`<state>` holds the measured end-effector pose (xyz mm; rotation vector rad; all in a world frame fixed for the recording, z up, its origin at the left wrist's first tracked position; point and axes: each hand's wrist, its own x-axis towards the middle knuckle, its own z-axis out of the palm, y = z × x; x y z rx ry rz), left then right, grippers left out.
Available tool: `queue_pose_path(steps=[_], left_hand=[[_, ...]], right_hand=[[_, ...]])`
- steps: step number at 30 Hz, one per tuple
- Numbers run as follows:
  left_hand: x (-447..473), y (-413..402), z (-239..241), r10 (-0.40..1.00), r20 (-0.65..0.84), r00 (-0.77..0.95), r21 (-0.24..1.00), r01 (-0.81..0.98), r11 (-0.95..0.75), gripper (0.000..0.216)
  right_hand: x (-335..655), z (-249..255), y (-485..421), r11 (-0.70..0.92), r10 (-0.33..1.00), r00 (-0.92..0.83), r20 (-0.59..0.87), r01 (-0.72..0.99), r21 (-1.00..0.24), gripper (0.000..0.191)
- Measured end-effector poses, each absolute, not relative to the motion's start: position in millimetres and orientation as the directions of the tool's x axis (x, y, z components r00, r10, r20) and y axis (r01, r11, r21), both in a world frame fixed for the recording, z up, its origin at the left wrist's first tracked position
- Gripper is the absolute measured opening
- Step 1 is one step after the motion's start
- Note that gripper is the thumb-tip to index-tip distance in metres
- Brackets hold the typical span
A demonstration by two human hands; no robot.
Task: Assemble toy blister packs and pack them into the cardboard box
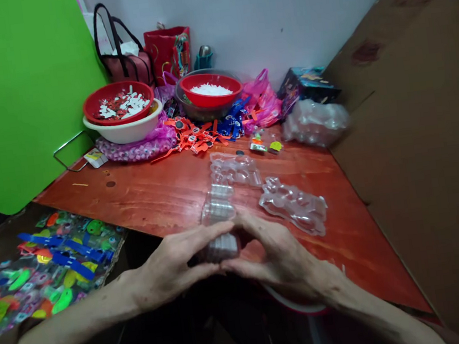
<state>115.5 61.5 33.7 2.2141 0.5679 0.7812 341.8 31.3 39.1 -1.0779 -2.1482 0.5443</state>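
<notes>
My left hand (181,256) and my right hand (277,252) meet at the table's near edge, fingertips almost touching. Curved fingers and thumbs surround the near end of a row of nested clear plastic blister shells (217,204), gripping it from both sides. The lower part of this row is partly hidden by my fingers. Just beyond it lies another clear blister shell (235,168) with moulded bumps. A separate clear moulded shell (294,206) rests to the right, apart from my hands.
Orange strips (195,134) and blue strips (234,120) lie at the back. Behind them stand a red bowl (94,107) on a white basin (114,133), and a red bowl of white pieces (230,91). A box of packed colourful items (117,244) is left; cardboard (415,115) rises right.
</notes>
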Motion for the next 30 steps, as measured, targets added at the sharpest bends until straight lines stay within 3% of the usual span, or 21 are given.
queue_pose_path(steps=[4,8,11,14,16,20,25,30], left_hand=[[78,66,37,0.808,0.262,0.527,0.825,0.311,-0.471,0.057],[52,73,38,0.941,0.186,0.283,0.894,0.349,-0.281,0.065],[60,73,35,0.934,0.161,0.320,0.895,0.352,-0.275,0.068],[83,69,32,0.867,0.199,0.458,0.866,0.331,-0.374,0.064],[98,67,31,0.819,0.224,0.528,0.851,0.304,-0.429,0.063],[117,64,30,0.769,0.241,0.591,0.859,0.239,-0.453,0.067],[121,65,28,0.702,0.333,0.630,0.816,0.180,-0.549,0.061],[119,67,26,0.647,0.377,0.662,0.783,0.145,-0.604,0.066]], right_hand=[[369,43,17,0.504,0.863,-0.364,0.350,0.572,-0.647,0.024],[420,51,10,0.358,0.885,-0.139,0.444,0.813,-0.458,0.031],[449,49,23,0.251,0.866,-0.099,0.489,0.933,-0.256,0.039],[448,41,41,0.238,0.859,-0.154,0.489,0.964,-0.115,0.049],[427,37,45,0.324,0.856,-0.220,0.467,0.933,-0.154,0.049],[364,38,37,0.552,0.817,-0.384,0.431,0.739,-0.388,0.041],[327,39,36,0.524,0.833,-0.350,0.429,0.749,-0.407,0.037],[329,38,42,0.517,0.855,-0.390,0.340,0.613,-0.598,0.026]])
